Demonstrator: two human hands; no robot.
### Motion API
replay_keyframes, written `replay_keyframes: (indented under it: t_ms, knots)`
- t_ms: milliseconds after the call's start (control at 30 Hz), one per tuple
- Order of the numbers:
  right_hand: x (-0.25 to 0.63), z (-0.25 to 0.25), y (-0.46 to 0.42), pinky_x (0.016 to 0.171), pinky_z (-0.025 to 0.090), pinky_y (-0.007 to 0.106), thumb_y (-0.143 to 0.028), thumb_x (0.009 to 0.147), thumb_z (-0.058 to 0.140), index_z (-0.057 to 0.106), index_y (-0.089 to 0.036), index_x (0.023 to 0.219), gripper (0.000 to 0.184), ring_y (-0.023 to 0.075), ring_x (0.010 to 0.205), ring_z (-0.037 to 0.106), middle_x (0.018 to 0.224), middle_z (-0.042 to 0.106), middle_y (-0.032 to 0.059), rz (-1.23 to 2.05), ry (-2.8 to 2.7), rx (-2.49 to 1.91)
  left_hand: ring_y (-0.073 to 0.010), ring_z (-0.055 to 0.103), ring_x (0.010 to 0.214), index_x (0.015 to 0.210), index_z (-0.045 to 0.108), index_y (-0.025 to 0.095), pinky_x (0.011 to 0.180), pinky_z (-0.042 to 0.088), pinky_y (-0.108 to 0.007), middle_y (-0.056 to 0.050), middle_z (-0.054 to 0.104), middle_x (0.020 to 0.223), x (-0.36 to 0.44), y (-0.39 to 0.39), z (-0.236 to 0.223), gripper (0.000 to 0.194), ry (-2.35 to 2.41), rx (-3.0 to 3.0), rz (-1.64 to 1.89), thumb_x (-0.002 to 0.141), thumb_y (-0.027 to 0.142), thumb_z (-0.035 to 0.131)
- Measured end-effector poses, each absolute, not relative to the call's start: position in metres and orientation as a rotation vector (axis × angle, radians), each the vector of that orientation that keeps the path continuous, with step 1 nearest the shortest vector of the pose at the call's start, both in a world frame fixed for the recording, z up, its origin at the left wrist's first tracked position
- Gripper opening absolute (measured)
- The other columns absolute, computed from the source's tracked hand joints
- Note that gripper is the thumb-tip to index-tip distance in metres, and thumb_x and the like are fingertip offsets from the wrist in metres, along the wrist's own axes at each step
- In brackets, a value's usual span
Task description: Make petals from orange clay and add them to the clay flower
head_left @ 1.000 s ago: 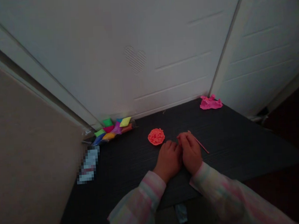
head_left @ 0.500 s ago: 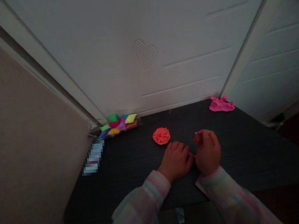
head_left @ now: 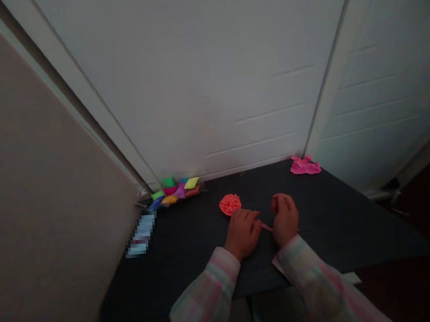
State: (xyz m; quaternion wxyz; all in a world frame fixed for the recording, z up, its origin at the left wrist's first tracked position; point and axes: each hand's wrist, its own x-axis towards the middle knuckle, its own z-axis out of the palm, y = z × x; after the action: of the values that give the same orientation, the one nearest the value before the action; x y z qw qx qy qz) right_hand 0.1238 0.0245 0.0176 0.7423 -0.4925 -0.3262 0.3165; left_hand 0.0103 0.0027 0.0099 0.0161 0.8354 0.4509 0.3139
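Observation:
A thin pinkish strip point(head_left: 265, 226) spans the gap between my two hands over the dark table. My left hand point(head_left: 243, 231) pinches its left end between thumb and fingers. At the other end, my right hand point(head_left: 286, 220) is closed with curled fingers, and the strip runs in under its near side. What else the right fingers may hold is hidden. Just beyond my left knuckles lies a round orange clay piece point(head_left: 230, 205) with a rough, crumbly top. The left fingers overlap its lower edge in view; I cannot tell whether they touch it.
Colourful clay packets point(head_left: 180, 190) in clear plastic lie at the back left of the dark table point(head_left: 192, 259). A blurred-out pale object point(head_left: 142, 235) is at the left edge. A crumpled pink clay piece point(head_left: 305, 165) rests at the back right corner. A white panel point(head_left: 166, 86) rises behind.
My hands have moved apart slightly, exposing more of the pinkish strip between them. The right hand has tilted and dropped a little. The whole view has shifted.

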Motion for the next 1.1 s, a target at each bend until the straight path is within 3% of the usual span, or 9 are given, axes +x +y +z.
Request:
replay_keyframes:
  t_ms: [200, 367, 467, 1100]
  knots:
    - [0.124, 0.017, 0.028, 0.048, 0.027, 0.023, -0.031, 0.075, 0.045, 0.049, -0.019, 0.063, 0.018, 0.0087, 0.049, 0.034, 0.052, 0.038, -0.0068, 0.703, -0.679, -1.078, -0.0166, 0.055, 0.085, 0.098, 0.051, 0.012, 0.073, 0.045, -0.031, -0.010, 0.059, 0.090, -0.003, 0.010, 0.014, 0.038, 1.565, 2.438, 1.185, 0.089, 0.014, 0.014]
    - [0.124, 0.015, 0.030, 0.046, 0.027, 0.023, -0.034, 0.075, 0.045, 0.048, -0.019, 0.063, 0.020, 0.0081, 0.047, 0.034, 0.051, 0.036, -0.0072, 0.713, -0.692, -1.042, -0.0205, 0.054, 0.081, 0.090, 0.056, 0.015, 0.073, 0.043, -0.036, -0.009, 0.061, 0.083, 0.010, 0.012, 0.013, 0.021, 1.485, 2.669, 1.018, 0.083, 0.017, 0.036]
    - [0.124, 0.014, 0.030, 0.046, 0.027, 0.022, -0.034, 0.076, 0.045, 0.047, -0.019, 0.063, 0.020, 0.0079, 0.047, 0.034, 0.051, 0.035, -0.0076, 0.704, -0.702, -1.027, -0.0218, 0.052, 0.079, 0.089, 0.056, 0.015, 0.072, 0.042, -0.037, -0.009, 0.060, 0.081, 0.021, 0.011, 0.007, 0.018, 1.422, 2.806, 0.894, 0.081, 0.017, 0.041]
    - [0.126, 0.013, 0.030, 0.044, 0.026, 0.021, -0.033, 0.079, 0.043, 0.046, -0.020, 0.064, 0.020, 0.0065, 0.044, 0.032, 0.050, 0.034, -0.0079, 0.702, -0.677, -1.002, -0.0240, 0.047, 0.082, 0.083, 0.056, 0.014, 0.074, 0.037, -0.037, -0.010, 0.058, 0.080, 0.026, 0.009, -0.001, 0.029, 1.500, 2.809, 0.707, 0.085, 0.032, 0.033]
